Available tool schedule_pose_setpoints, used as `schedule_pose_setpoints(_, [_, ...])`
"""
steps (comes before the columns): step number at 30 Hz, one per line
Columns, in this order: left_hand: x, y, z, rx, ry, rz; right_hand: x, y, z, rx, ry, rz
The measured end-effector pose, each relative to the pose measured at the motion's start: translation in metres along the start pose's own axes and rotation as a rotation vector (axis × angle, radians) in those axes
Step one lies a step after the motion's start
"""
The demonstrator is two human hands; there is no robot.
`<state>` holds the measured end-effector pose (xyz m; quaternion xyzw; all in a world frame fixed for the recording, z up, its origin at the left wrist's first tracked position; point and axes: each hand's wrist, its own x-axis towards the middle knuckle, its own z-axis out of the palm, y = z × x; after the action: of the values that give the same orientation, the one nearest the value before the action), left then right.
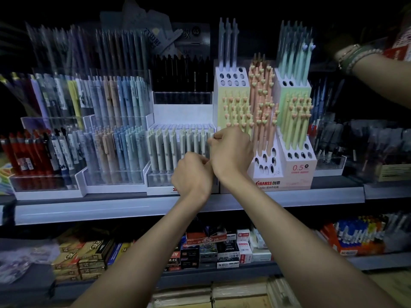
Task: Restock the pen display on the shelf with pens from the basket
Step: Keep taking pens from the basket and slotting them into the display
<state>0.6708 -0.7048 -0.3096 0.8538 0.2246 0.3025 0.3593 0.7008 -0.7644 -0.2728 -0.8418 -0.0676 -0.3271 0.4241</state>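
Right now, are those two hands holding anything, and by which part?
The right hand pinches the top end of a pale pen in the display. Whether the left hand holds anything cannot be told.

The left hand point(192, 174) and right hand point(231, 152) cover the lower right of the white tiered display of pale grey-green pens point(175, 150), so neither grip can be read. A braceleted forearm point(364, 63) is cut off at the right edge, and the clear acrylic racks of pens point(84, 50) at upper left are blurred.

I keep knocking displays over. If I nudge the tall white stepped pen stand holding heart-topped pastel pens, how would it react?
The tall white stepped pen stand is probably top-heavy, so apt to tip. Its heart-topped pastel pens sit loose in holes and would likely rattle or lean.
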Motion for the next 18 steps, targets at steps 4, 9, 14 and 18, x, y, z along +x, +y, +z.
schedule_pose_setpoints(4, [-0.0040, 0.0020, -0.0025, 0.035, 0.001, 0.004, -0.0016, -0.0034, 0.0017, -0.048, -0.012, 0.035])
schedule_pose_setpoints(9, [-0.0031, -0.0008, 0.0027, 0.035, 0.021, -0.006, -0.0022, -0.0027, 0.0032, -0.101, -0.038, 0.041])
schedule_pose_setpoints(14, [-0.0038, -0.0032, 0.0059, 0.019, 0.042, -0.003, -0.0053, 0.0013, 0.0019, -0.085, -0.047, 0.030])
schedule_pose_setpoints(18, [-0.0089, -0.0033, 0.0041, 0.033, 0.041, -0.013, -0.0066, 0.0004, 0.0001, -0.101, -0.057, 0.020])
